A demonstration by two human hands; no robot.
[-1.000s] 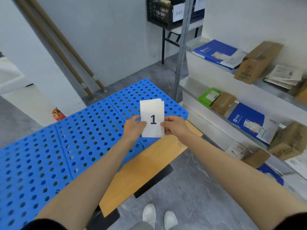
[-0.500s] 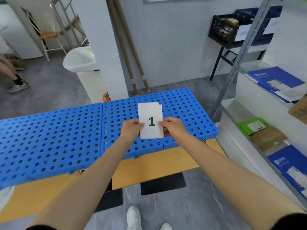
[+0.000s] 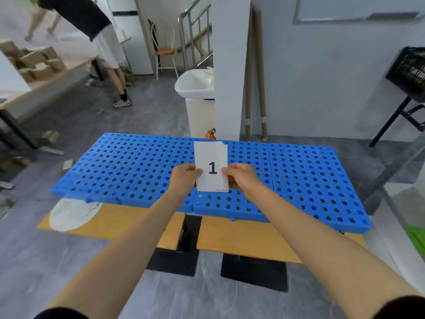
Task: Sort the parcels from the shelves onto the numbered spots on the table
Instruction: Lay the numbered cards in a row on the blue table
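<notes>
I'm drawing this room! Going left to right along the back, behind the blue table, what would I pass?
A standing person in a black top → white chair with a wooden seat → white plastic bin → white square pillar → tall brown cardboard tubes → black plastic crate.

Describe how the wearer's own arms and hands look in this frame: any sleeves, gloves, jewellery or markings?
The left hand and right hand are both bare, with no gloves. No ring, watch or wristband shows on either. The forearms are uncovered. The edges of the left sleeve and right sleeve, both black, appear only at the bottom corners of the frame. No marks or tattoos are visible.
</notes>
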